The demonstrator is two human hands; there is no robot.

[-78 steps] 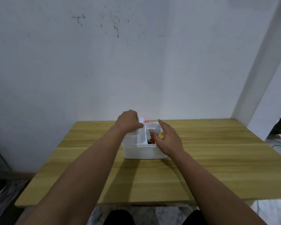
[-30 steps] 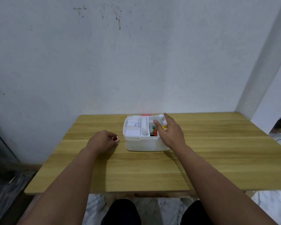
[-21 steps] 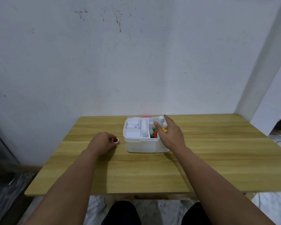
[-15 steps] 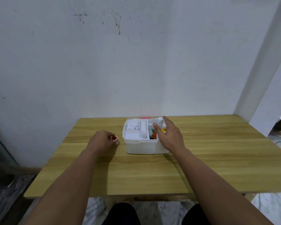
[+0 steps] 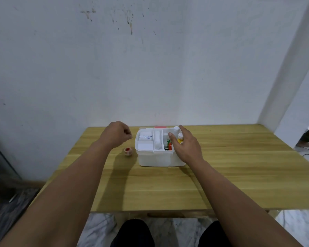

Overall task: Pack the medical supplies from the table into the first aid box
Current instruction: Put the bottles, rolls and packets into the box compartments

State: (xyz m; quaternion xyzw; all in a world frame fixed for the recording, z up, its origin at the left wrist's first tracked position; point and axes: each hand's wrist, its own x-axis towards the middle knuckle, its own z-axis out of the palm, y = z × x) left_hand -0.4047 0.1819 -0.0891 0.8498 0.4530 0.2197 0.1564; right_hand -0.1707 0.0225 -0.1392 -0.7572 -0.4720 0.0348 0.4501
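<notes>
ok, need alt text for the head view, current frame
A person's right hand rests on the right rim of an open white first aid box on a wooden table, while the left hand hovers loosely curled, holding nothing. A small tape roll with a red centre stands on the table just left of the box.

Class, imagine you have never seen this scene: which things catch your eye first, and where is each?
The white first aid box stands mid-table, open and packed. The right hand rests on its right rim beside a yellow bottle. A small red-centred tape roll sits on the wooden table left of the box.
</notes>
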